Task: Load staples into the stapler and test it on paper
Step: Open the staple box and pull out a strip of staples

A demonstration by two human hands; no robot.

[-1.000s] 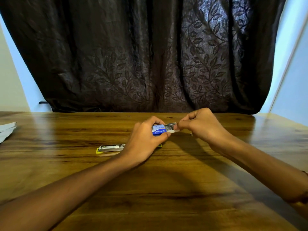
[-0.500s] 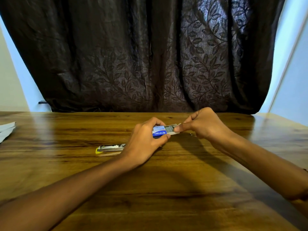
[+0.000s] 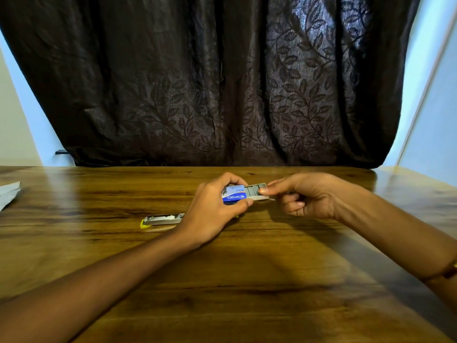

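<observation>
My left hand [image 3: 210, 211] grips a small blue and white staple box [image 3: 233, 195] just above the table. The box's inner tray [image 3: 254, 191] is slid out to the right and shows grey staple strips. My right hand [image 3: 304, 194] pinches the tray's right end with thumb and forefinger. The stapler [image 3: 162, 219], metal with a yellow tip, lies flat on the wooden table [image 3: 222, 280] to the left, partly hidden behind my left hand.
White paper [image 3: 8, 196] lies at the table's far left edge. A dark leaf-patterned curtain [image 3: 222, 82] hangs behind the table's far edge.
The tray has slid further out of the box to the right, and my right hand has turned so its fingers show beneath the tray. The stapler has not moved.
</observation>
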